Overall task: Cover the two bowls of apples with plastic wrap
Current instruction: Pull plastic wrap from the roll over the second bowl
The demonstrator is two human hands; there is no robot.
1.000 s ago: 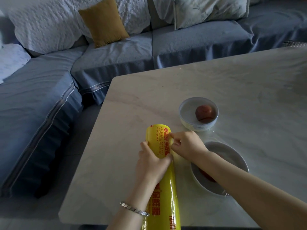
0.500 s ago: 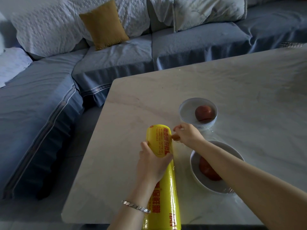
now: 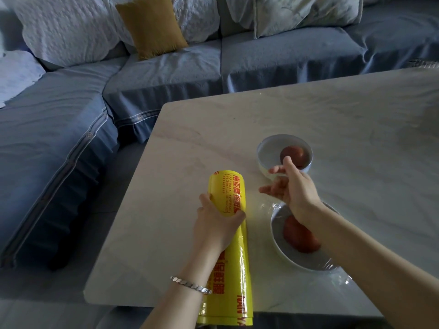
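A yellow roll (image 3: 231, 245) of plastic wrap lies on the pale marble surface (image 3: 356, 129), running from the near edge toward the far side, its near end overhanging the edge. The left hand (image 3: 217, 225) rests on top of the roll about midway along, fingers (image 3: 205, 200) curled around it and holding it down; a silver bracelet (image 3: 191, 284) sits on that wrist.

The right hand (image 3: 293, 187) hovers just right of the roll's far end, between the two bowls, fingers (image 3: 269, 189) spread loosely and pointing left. Whether they pinch a film edge cannot be told; clear film glints faintly below the hand.

The far bowl (image 3: 263, 150) holds one apple (image 3: 292, 156) and sits just beyond the right hand. The near bowl (image 3: 278, 248) holds another apple (image 3: 300, 238), with the right forearm crossing over its far rim. Shiny wrinkled film (image 3: 332, 267) shows around the near bowl's rim and on the surface beside it.

Beyond the surface stands a blue sofa (image 3: 166, 77) with pale cushions and one mustard cushion (image 3: 152, 24).
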